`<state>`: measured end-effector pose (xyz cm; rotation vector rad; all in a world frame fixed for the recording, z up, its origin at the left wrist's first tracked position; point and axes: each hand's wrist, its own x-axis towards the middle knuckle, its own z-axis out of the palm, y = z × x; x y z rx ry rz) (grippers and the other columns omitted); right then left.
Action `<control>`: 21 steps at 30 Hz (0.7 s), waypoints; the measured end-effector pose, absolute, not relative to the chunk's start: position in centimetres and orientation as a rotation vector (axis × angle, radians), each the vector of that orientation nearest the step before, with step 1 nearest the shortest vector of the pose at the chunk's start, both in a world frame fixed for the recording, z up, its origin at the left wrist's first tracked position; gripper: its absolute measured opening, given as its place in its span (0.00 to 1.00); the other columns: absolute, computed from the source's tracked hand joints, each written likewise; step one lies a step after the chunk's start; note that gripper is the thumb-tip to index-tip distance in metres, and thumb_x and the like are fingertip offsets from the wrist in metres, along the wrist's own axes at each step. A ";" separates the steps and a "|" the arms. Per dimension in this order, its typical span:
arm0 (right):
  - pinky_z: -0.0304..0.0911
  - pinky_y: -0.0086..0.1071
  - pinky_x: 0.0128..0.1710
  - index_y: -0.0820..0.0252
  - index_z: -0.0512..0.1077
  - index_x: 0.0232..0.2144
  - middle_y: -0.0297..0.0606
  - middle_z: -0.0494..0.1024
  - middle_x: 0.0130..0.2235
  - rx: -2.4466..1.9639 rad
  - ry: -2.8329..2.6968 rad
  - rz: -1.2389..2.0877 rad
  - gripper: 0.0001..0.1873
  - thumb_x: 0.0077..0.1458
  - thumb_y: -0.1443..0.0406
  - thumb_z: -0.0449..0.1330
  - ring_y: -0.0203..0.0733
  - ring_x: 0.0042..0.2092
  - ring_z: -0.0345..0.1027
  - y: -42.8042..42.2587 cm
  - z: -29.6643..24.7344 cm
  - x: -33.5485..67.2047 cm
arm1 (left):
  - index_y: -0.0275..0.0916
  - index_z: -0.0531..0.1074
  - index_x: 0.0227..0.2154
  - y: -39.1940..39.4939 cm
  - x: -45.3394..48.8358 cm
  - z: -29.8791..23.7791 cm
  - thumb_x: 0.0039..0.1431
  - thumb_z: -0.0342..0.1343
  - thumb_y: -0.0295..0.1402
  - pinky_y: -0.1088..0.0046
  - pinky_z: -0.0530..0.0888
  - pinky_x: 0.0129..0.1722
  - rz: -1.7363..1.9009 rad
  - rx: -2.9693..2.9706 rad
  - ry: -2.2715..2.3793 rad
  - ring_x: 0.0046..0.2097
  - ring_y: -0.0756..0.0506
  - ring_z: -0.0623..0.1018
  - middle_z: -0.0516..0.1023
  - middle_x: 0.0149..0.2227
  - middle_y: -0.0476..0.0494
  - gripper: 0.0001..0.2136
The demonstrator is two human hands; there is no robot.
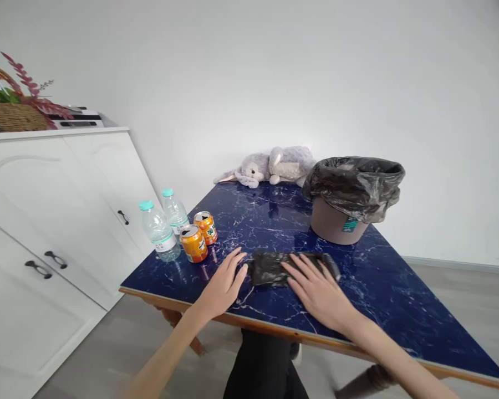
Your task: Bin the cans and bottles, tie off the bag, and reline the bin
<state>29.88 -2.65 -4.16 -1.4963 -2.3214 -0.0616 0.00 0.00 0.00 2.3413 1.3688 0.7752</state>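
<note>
A black plastic bag (270, 269), folded into a flat strip, lies near the front edge of the blue marble-patterned table (258, 221). On top of its right part rests my right hand (318, 291), palm down with fingers stretched out. My left hand (224, 285) is just left of the bag, fingers extended and holding nothing; whether its fingertips touch the bag I cannot tell. Beyond my left hand stand two orange drink cans (194, 244), with two clear water bottles (160, 230) with turquoise caps beside them.
A brown bin (332, 221) lined with a black bag (355, 185) stands at the right rear of the table. A grey plush rabbit (274, 165) lies along the back edge by the wall. White cabinets (66, 221) flank the left, topped by a wicker flower basket (16, 115).
</note>
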 end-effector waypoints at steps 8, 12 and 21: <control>0.51 0.70 0.70 0.32 0.48 0.76 0.29 0.52 0.78 -1.759 -2.232 0.047 0.32 0.74 0.46 0.38 0.58 0.76 0.48 -5.7 -7.8 47.4 | 0.46 0.68 0.65 -0.2 0.2 -0.4 0.79 0.43 0.45 0.50 0.65 0.73 0.731 2.505 1.365 0.73 0.39 0.67 0.72 0.69 0.42 0.20; 0.54 0.70 0.69 0.27 0.46 0.76 0.26 0.52 0.77 -1.778 -2.223 0.028 0.33 0.72 0.45 0.39 0.59 0.76 0.49 -6.3 -8.5 49.7 | 0.45 0.68 0.65 -0.2 0.2 -0.7 0.78 0.47 0.45 0.47 0.65 0.73 0.670 2.599 1.361 0.74 0.37 0.65 0.70 0.71 0.41 0.20; 0.67 0.64 0.60 0.42 0.67 0.62 0.42 0.81 0.58 -1.714 -1.756 -0.505 0.25 0.72 0.49 0.43 0.65 0.58 0.76 -6.6 -2.1 44.7 | 0.46 0.68 0.65 -0.2 0.1 -1.2 0.78 0.48 0.43 0.48 0.67 0.72 0.694 2.652 1.379 0.74 0.37 0.66 0.70 0.70 0.42 0.19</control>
